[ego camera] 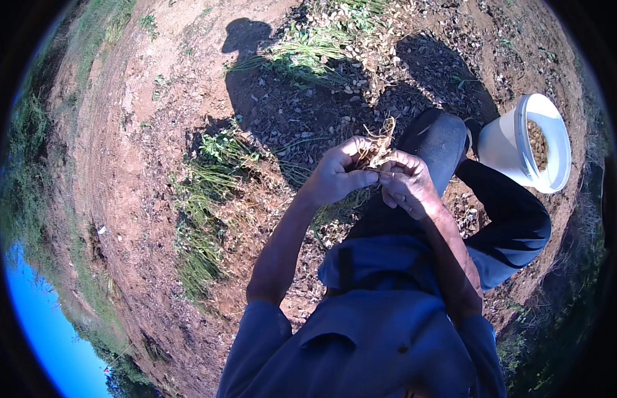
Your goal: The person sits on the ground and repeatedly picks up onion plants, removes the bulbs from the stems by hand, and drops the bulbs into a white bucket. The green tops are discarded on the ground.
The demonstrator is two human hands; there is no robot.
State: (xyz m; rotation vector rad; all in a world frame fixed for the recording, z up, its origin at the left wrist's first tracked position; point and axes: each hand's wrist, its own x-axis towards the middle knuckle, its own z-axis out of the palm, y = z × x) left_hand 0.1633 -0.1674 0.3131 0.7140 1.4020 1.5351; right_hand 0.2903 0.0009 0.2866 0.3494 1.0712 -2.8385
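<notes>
In front of my lap, my left hand (338, 174) grips a clump of dry peanut roots (380, 149) between thumb and fingers. My right hand (408, 184) meets it from the other side, its thumb and fingertips pinched at the lower edge of the same clump. Whether a pod sits between the right fingertips is hidden. On my right, beyond the bent knee, a white plastic bucket (502, 144) leans with its mouth toward me. Peanuts in their shells (537, 144) lie inside it.
Pulled peanut plants (204, 219) lie in a row on the left. Another heap of plants (308, 49) with loose pods rests ahead, partly in my shadow (268, 99). Dry leaves litter the brown soil (139, 199). My knee (438, 139) stands between the hands and the bucket.
</notes>
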